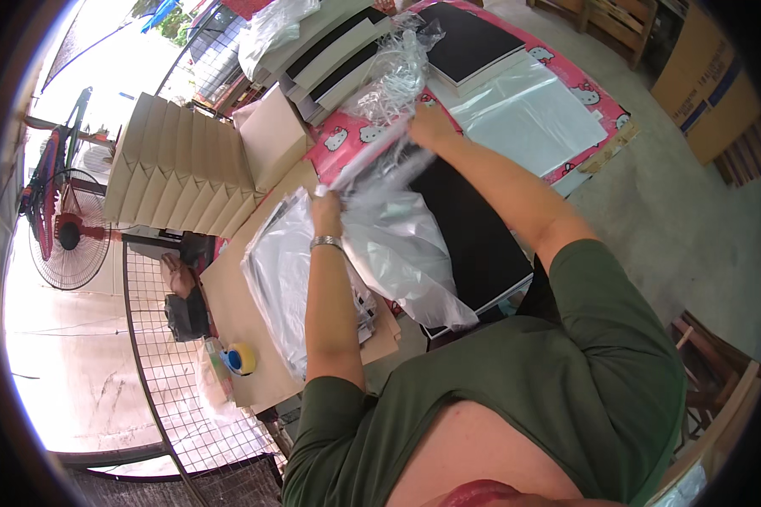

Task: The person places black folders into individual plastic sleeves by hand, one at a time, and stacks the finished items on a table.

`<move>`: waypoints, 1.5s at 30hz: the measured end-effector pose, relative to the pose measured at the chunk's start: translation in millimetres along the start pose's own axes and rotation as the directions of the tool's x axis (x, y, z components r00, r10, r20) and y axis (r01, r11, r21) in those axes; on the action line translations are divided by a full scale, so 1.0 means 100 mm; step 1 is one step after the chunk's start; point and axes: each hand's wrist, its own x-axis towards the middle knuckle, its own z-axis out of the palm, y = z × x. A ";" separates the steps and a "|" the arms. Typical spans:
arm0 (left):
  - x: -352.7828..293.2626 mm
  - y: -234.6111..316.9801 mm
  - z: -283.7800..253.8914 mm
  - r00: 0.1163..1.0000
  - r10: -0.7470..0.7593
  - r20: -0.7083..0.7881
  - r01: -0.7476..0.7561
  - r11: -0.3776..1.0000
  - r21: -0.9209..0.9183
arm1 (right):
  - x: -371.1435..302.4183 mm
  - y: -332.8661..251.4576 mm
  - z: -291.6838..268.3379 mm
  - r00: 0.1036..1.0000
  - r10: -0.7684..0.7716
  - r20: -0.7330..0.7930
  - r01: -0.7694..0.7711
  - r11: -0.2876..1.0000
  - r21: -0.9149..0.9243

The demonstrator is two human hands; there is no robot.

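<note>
Between my two hands a clear plastic bag is stretched, its lower part hanging loose over a black flat panel. My left hand, with a metal watch on the wrist, grips one edge of the bag. Farther off and to the right, my right hand is closed on the bag's other edge; its fingertips are partly hidden. A stack of flat plastic bags lies under and beside my left forearm. Crumpled clear plastic sits just beyond my right hand.
Tall brown wrapped stacks stand at the left, by leaning black and white boards. A black-topped stack and plastic sheets lie on a pink patterned cover. Yellow tape is near the table's left edge; a fan stands beyond.
</note>
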 end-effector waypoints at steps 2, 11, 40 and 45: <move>-0.15 0.60 -0.02 0.988 -0.111 -0.105 0.084 0.969 -0.231 | 0.16 0.17 -0.38 0.997 0.020 -0.079 -0.014 0.997 0.081; -1.51 2.00 -1.44 0.926 -0.123 0.356 0.342 0.674 -0.655 | -0.59 -0.16 -2.72 0.887 -0.309 0.342 -0.267 0.259 0.928; -2.24 -0.66 0.32 0.869 0.389 0.305 -0.359 0.921 -0.153 | -2.45 0.91 -0.58 0.830 -0.366 0.420 -0.109 0.632 0.767; -2.39 -0.79 0.23 0.943 0.331 0.029 -0.327 0.940 -0.095 | -1.95 0.55 -0.58 0.820 -0.267 0.506 -0.223 0.665 0.712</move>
